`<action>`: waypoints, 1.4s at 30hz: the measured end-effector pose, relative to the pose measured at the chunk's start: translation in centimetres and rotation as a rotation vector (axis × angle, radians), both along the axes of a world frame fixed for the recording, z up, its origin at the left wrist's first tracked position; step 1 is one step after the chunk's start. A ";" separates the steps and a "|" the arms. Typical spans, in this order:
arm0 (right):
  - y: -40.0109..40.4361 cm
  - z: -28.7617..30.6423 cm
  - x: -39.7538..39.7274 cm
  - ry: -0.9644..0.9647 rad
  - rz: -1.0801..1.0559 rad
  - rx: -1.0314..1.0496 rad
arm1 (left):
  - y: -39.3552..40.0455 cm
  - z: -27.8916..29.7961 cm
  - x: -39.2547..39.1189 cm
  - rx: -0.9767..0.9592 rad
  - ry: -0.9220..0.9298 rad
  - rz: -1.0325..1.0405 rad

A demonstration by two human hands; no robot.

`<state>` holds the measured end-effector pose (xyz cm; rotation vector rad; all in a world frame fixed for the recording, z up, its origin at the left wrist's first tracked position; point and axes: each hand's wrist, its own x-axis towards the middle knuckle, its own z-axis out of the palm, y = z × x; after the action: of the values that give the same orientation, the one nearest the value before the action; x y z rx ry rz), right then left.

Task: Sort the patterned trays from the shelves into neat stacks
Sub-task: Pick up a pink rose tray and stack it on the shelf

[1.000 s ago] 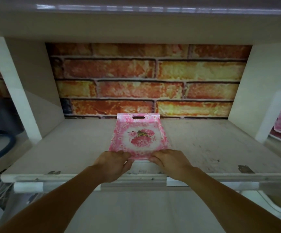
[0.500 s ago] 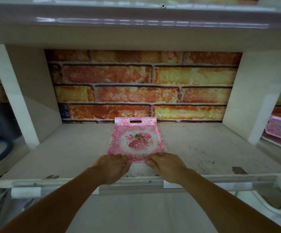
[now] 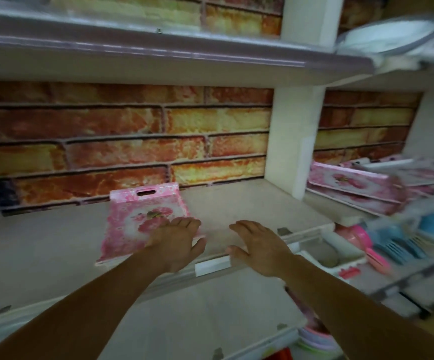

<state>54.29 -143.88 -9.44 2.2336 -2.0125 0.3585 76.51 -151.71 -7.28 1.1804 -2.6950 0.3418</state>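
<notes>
Above the shelf point(image 3: 236, 203), hands: left point(image 3: 177, 242), right point(image 3: 258, 245), fingers spread.

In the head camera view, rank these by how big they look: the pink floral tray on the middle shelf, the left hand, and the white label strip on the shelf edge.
1. Pink floral tray
2. Left hand, nearer the camera, so flattered
3. White label strip

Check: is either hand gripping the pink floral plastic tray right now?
No: both the left hand and right hand are spread open, off the pink floral plastic tray.
</notes>
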 end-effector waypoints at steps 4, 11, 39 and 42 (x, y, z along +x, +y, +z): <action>4.8 0.4 -5.2 -0.014 -0.125 0.000 | 1.9 0.0 -5.4 0.044 0.003 -0.117; 12.9 0.9 -14.2 -0.045 -0.290 0.008 | 6.9 0.9 -15.8 0.061 -0.001 -0.260; 29.9 0.5 -48.1 -0.033 -0.470 -0.056 | 20.1 3.3 -53.5 0.030 0.036 -0.355; 28.3 1.2 -51.4 -0.015 -0.464 -0.050 | 18.4 3.3 -57.1 0.022 0.058 -0.341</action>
<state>2.90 -115.57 -8.27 1.6644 -2.4079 0.3669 19.45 -133.31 -3.96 0.7016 -2.7862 0.2220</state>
